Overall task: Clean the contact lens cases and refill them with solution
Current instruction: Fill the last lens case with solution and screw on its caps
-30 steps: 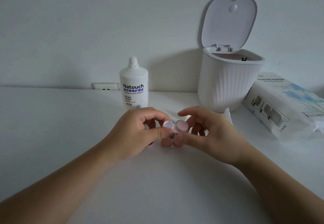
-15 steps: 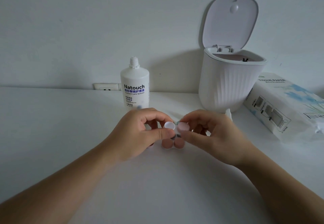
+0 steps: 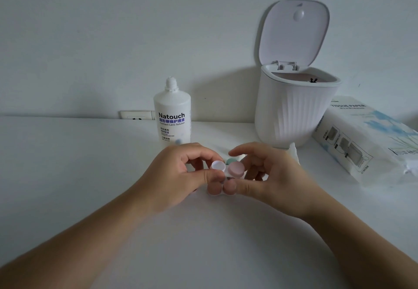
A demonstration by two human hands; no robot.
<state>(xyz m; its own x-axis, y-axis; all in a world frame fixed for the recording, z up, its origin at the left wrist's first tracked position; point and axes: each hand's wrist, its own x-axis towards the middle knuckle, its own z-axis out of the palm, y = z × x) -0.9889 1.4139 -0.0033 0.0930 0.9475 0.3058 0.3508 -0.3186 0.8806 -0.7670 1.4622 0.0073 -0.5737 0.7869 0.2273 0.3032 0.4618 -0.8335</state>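
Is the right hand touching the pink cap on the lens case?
Touching. The head view shows the right hand with its thumb and fingers closed around the pink cap; no gap is visible.

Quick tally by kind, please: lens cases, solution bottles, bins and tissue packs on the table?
Lens cases: 2
Solution bottle: 1
Bin: 1
Tissue pack: 1
Total: 5
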